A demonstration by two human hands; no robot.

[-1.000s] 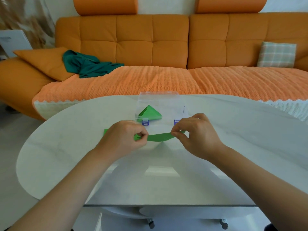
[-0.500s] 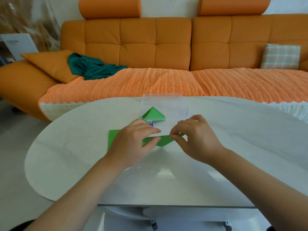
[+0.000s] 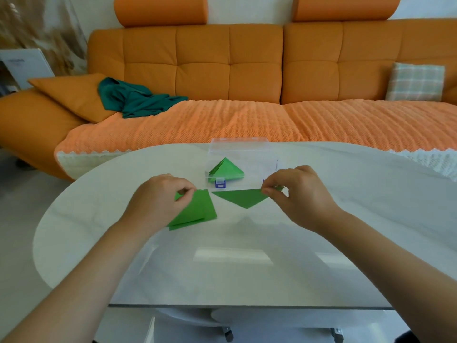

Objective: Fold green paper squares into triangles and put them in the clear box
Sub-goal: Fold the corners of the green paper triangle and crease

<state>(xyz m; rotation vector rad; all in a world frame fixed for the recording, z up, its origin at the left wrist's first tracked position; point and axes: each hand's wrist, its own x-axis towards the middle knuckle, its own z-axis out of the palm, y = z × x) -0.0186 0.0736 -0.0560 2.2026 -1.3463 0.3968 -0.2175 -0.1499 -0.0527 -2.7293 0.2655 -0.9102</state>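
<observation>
1. The right hand (image 3: pixel 296 194) pinches the triangle (image 3: pixel 241 198) by its right corner, just before the box (image 3: pixel 247 149).
2. The left hand (image 3: pixel 160 201) pinches a corner of the squares (image 3: pixel 197 211) on the table (image 3: pixel 247 268).
3. The paper looks light, thin and floppy, so a corner pinch should suffice. Loose sheets may slide on the glossy top.

A white oval table (image 3: pixel 247 268) stands before an orange sofa (image 3: pixel 222 70). On the sofa, a teal cloth (image 3: pixel 138 100) lies against an orange pillow (image 3: pixel 71 92), with a plaid cushion (image 3: pixel 415 82) far right.
</observation>
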